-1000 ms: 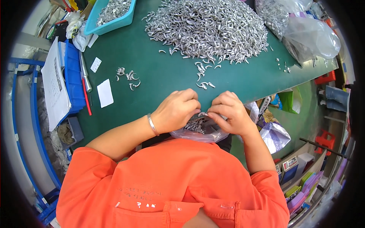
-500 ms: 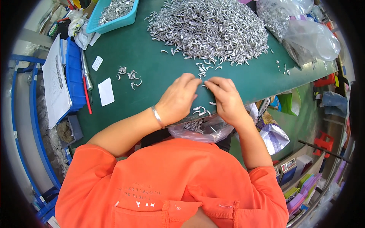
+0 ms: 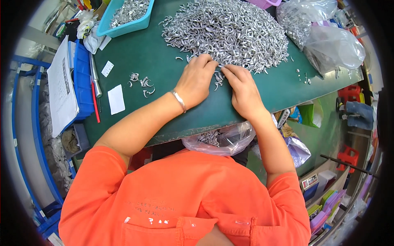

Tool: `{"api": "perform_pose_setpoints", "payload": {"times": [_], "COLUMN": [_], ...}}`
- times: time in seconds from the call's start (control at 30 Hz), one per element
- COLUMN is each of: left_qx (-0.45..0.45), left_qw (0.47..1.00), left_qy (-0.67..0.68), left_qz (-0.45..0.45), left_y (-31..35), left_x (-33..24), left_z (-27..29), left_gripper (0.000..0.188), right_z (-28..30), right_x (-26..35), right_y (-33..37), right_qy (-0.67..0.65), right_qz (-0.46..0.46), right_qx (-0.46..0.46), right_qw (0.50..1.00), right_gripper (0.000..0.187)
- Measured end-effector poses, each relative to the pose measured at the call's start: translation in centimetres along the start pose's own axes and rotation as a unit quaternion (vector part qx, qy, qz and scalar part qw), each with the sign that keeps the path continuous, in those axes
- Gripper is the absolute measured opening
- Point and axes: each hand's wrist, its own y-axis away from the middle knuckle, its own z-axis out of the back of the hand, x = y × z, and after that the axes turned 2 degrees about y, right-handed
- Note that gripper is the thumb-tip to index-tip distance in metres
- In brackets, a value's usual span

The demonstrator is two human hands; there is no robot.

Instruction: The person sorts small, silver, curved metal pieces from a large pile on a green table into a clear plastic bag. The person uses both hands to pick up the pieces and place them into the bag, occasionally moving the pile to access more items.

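Observation:
A large heap of small curved silvery metal pieces [image 3: 230, 33] lies on the green table [image 3: 156, 110]. At its near edge, my left hand [image 3: 197, 80] has its fingers reaching onto the pieces, bent a little, with the tips partly hidden. Just to the right, my right hand [image 3: 243, 88] is stretched toward the same edge, fingers extended and touching the pieces there. Between the two hands sit a few loose curved pieces [image 3: 218, 78]. Neither hand is seen gripping a piece. Below the table edge, a clear plastic bag [image 3: 234, 141] at my lap holds similar pieces.
A turquoise basket [image 3: 135, 24] of metal parts stands far left, and bulging clear bags [image 3: 334, 47] far right. A small group of pieces [image 3: 143, 82] lies near a white paper slip [image 3: 116, 99]. A blue bin [image 3: 84, 82] with papers borders the left side.
Both hands have moved forward from near the table edge to the heap's near edge. The few pieces that lay by the table's front edge are gone from there.

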Motion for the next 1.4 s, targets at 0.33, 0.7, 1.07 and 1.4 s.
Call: {"api": "perform_pose_setpoints", "payload": {"times": [0.33, 0.7, 1.07, 1.4], "left_qx": [0.037, 0.105, 0.117, -0.058], "left_qw": [0.993, 0.993, 0.986, 0.984], "left_qy": [0.107, 0.053, 0.052, 0.166], "left_qz": [0.037, -0.027, -0.110, -0.003], "left_y": [3.5, 1.9, 2.5, 1.0], "left_x": [-1.7, -3.6, -2.9, -1.6], "left_z": [2.5, -0.1, 0.1, 2.5], "left_gripper": [0.021, 0.015, 0.009, 0.008], "right_z": [2.0, 1.2, -1.4, -1.2], "right_x": [0.4, 0.9, 0.7, -0.4], "right_y": [4.3, 5.4, 1.2, 0.5], "right_qy": [-0.036, -0.029, -0.064, -0.042], "right_qz": [-0.065, -0.109, -0.092, -0.071], "right_qx": [-0.015, -0.066, -0.053, -0.018], "right_qw": [0.997, 0.991, 0.992, 0.996], "right_gripper": [0.043, 0.035, 0.040, 0.043]}}
